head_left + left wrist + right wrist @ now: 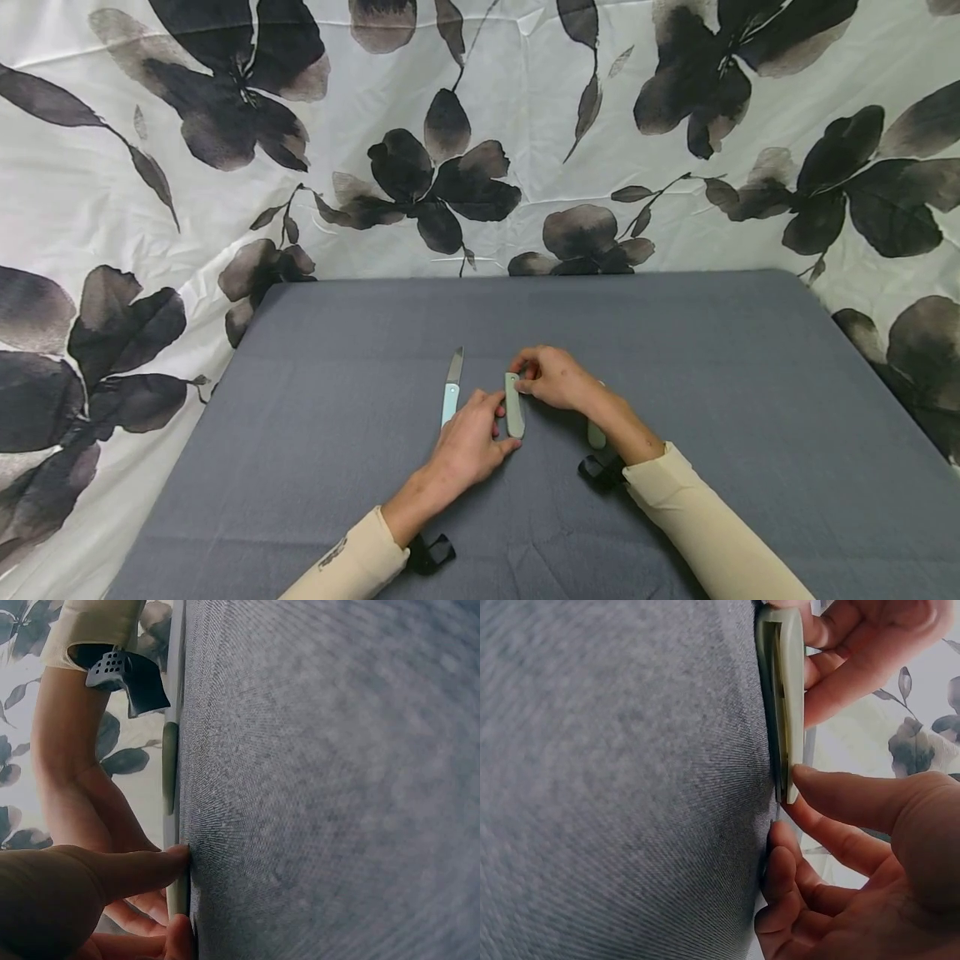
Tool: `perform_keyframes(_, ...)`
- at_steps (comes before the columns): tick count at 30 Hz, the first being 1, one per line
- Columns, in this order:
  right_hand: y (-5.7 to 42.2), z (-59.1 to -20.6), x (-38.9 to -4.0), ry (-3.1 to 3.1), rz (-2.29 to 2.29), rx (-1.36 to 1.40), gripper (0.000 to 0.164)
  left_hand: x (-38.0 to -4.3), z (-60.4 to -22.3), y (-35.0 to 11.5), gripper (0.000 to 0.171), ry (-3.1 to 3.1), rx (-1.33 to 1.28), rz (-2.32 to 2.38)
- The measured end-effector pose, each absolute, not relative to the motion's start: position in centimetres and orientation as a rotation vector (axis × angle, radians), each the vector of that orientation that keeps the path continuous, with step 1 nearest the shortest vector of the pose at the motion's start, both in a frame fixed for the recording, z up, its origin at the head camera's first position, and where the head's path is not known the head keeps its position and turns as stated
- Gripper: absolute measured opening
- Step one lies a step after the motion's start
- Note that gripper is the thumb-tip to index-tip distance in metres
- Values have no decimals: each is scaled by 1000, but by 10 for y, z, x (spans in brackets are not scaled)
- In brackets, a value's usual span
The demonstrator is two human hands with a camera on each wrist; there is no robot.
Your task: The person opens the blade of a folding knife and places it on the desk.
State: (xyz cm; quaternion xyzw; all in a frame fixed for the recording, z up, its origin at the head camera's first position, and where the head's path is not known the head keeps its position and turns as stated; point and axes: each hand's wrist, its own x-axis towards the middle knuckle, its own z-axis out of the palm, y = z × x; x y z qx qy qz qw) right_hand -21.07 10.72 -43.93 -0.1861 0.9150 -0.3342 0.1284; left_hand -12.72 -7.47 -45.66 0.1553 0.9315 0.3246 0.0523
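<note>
While left hand (468,442) and right hand (553,379) pinch the green folding knife (513,408), even grip seems key.
Head: knife on or just above tabletop (337,333), open blue knife (450,403) to its left. Left wrist: thumb braces near end. Right wrist: thumb at far end, slot (781,697) showing; fingertips best placed clear of it.

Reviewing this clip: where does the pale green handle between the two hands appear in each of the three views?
Head: the pale green handle lies just right of centre, below mid-height.
Left wrist: the handle is low, left of centre, partly hidden by fingers.
Right wrist: the handle runs steeply through the upper half, right of centre.
Shared landmark: the grey cloth.
</note>
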Motion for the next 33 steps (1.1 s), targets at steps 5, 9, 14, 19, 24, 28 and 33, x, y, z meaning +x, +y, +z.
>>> perform_keyframes(5, 109, -439, -210, 2653, -1001, -511, 17, -129, -456, -76, 53, 2813, 485, 1007)
perform_keyframes(9, 111, -440, -209, 2672, -1026, -492, 16, -131, -457, -79, 53, 2803, 515, 1071)
perform_keyframes(14, 112, -439, -209, 2692, -1107, -500, 18, -135, -457, -83, 57, 2809, 531, 1161)
perform_keyframes(19, 111, -436, -209, 2608, -1274, -476, 26, -136, -452, -86, 59, 2798, 518, 1241)
perform_keyframes(24, 110, -434, -206, 2433, -1498, -406, 34, -136, -450, -86, 59, 2794, 518, 1348)
perform_keyframes(28, 107, -434, -204, 2289, -1637, -341, 42, -135, -450, -86, 59, 2774, 508, 1414)
perform_keyframes(33, 105, -436, -201, 2177, -1753, -279, 50, -135, -451, -86, 60, 2749, 486, 1475)
